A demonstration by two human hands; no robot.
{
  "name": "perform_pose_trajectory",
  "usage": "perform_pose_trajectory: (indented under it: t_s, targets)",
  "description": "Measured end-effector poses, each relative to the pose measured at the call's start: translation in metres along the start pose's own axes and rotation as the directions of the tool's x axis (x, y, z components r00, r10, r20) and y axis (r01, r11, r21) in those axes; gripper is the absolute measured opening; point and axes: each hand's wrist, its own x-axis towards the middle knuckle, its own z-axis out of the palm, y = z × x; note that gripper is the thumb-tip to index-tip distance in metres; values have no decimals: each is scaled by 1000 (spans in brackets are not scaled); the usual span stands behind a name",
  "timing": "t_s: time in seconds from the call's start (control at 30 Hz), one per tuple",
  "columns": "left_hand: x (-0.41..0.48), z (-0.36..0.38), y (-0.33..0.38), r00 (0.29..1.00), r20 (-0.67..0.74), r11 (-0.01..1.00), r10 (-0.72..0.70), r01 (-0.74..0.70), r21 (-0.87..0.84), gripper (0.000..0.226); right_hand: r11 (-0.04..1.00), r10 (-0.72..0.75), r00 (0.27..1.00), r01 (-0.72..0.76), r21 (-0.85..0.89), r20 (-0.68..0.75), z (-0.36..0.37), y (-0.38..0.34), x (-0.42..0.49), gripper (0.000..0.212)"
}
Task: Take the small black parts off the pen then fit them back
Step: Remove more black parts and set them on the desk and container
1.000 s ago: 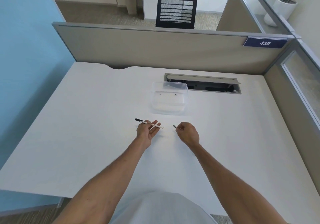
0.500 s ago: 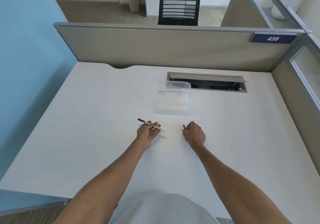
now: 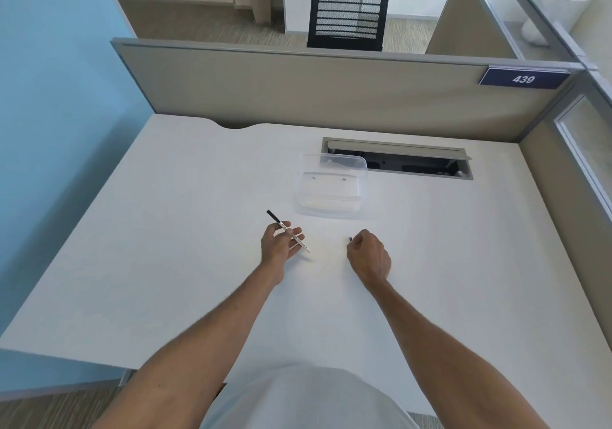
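Note:
A thin white pen [image 3: 288,232] with a black part on its far left end lies across the fingers of my left hand [image 3: 279,245], which grips it near the middle of the white desk. The pen's bare tip points right and toward me. My right hand [image 3: 368,255] is closed a short way to the right, pinching a small black part [image 3: 350,239] that sticks out at its fingertips. The two hands are apart, with a gap of desk between the pen's tip and the small part.
A clear plastic tub [image 3: 331,185] stands just beyond the hands. Behind it is an open cable slot [image 3: 397,158] in the desk [image 3: 165,230]. A beige partition [image 3: 298,87] closes the far side, a blue wall the left.
My right hand with the small black part has drawn further right, away from the pen. The pen in my left hand has tilted, its black end now higher and its tip lower.

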Motion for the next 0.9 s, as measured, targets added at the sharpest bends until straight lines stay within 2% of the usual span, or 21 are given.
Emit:
perform_pose_trajectory:
  t_s: [0.13, 0.3, 0.4, 0.57, 0.67, 0.9]
  targets:
    - [-5, -2, -2, 973, 100, 953, 209, -226, 200, 12, 998, -56, 998, 56, 21, -16, -1, 0, -7, 11]
    - [-19, 6, -1, 910, 202, 837, 363, -413, 359, 7, 995, -96, 995, 96, 31, -14, -1, 5, -11, 13]
    - [-27, 10, -1, 868, 241, 749, 434, -496, 439, 12, 993, -110, 994, 111, 43, -13, -1, 8, -12, 14]
    - [-24, -10, -30, 876, 302, 676, 376, -483, 557, 24, 990, -135, 991, 136, 38, -20, -5, 14, -16, 12]
    - [-24, -12, -32, 861, 273, 659, 429, -505, 557, 29, 989, -143, 989, 144, 33, -28, -11, 17, -14, 11]
    - [-26, -8, -14, 865, 251, 673, 435, -497, 548, 21, 990, -133, 991, 134, 44, -28, -13, 16, -13, 11]
